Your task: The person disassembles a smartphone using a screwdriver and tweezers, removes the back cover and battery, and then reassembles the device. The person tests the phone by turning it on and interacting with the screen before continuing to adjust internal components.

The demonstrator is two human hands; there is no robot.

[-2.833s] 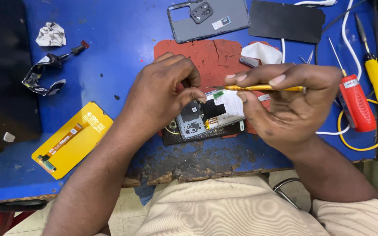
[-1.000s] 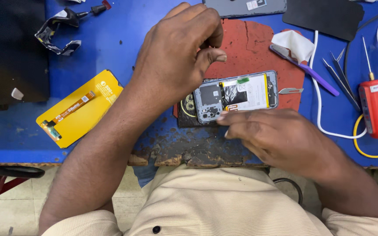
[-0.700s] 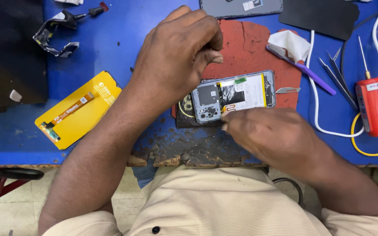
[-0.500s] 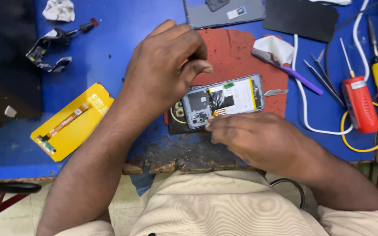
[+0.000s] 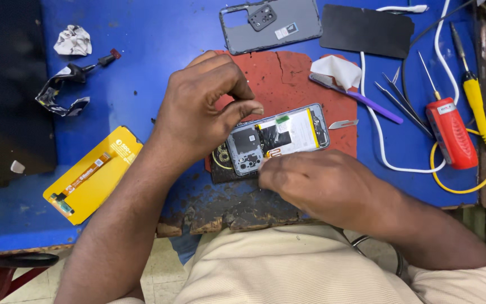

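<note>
Head view: you sat at a blue workbench (image 5: 142, 34) with a chipped, worn front edge; pale floor tiles showed below it. A cracked red mat (image 5: 293, 79) lay in the middle. The opened phone (image 5: 278, 138) sat on that mat's near edge, back off, internals up. Its long axis ran left-right with a slight tilt, right end further from you; camera-module end pointed left, battery end right. Your left hand (image 5: 203, 107) hovered over the phone's left end, thumb and fingers pinched close together; can't tell if anything was between them. Your right hand (image 5: 322, 183) rested at the phone's near edge, fingers curled, fingertips touching the frame; any grip was hidden. The grey back cover (image 5: 271, 23) lay beyond the mat, the red tool (image 5: 451, 134) well off right, the yellow package (image 5: 92, 174) off left.
</note>
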